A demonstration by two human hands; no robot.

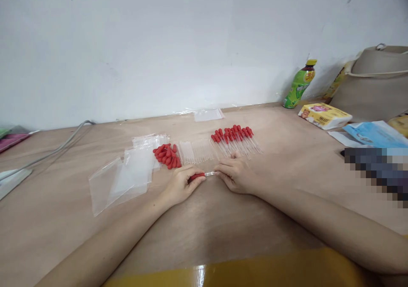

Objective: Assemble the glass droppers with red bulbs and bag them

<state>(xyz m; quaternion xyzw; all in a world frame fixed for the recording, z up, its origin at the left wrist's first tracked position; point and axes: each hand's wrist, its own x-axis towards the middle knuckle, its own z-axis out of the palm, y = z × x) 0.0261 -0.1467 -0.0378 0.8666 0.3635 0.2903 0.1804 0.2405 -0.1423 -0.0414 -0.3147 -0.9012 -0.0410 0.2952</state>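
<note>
The left hand (185, 186) grips a red bulb (196, 176) between thumb and fingers. The right hand (237, 175) pinches a clear tube (209, 174), whose visible section meets the bulb in the gap between the hands. Both parts lie roughly in line; contact with the table (197, 231) cannot be confirmed. The loose bulbs (168, 155) sit just beyond the left hand, the bare tubes (198, 152) beyond the gap, and the capped tubes (234, 134) beyond the right hand. The clear bags (135, 168) lie left of the left hand. The step in hand appears to be seating the bulb on the tube. The next move likely calls for steady axial pressure, without bending the tube.
</note>
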